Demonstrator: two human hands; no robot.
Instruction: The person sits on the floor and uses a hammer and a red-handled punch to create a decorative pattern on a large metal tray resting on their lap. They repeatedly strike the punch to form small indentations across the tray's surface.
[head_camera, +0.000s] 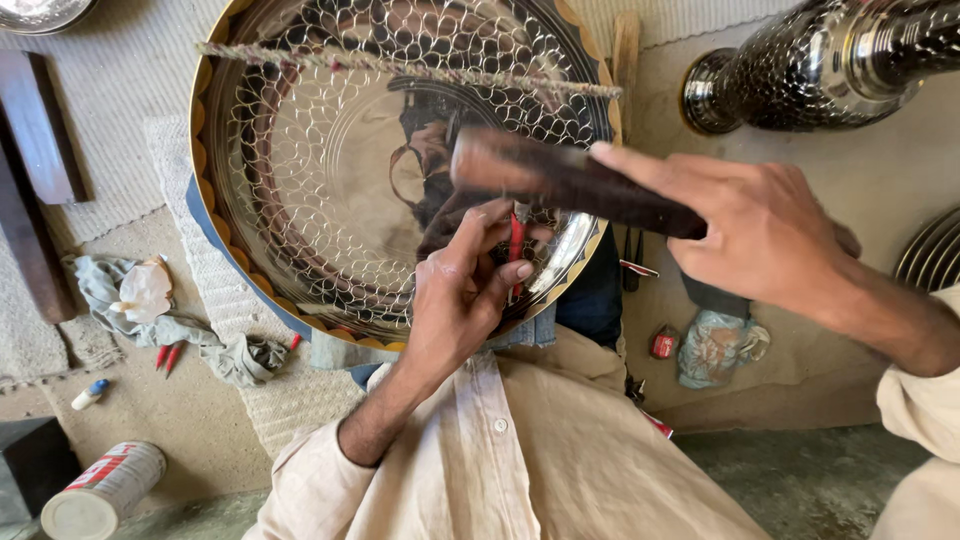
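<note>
A large round shiny metal tray (300, 170) with an engraved scale pattern and a scalloped rim leans against my lap. My left hand (462, 285) pinches a thin red-handled chisel (516, 245), its tip set on the tray's lower right part. My right hand (765, 230) grips a dark wooden mallet (560, 180), raised and blurred just above the chisel. A twisted cord (400, 68) runs across the tray's upper part.
A patterned metal vase (820, 65) lies at the top right. A crumpled grey cloth (160, 320), red tools (168, 355), a small bottle (90, 394) and a white can (100, 490) lie on the left. A blue bag (715, 348) sits to the right of my lap.
</note>
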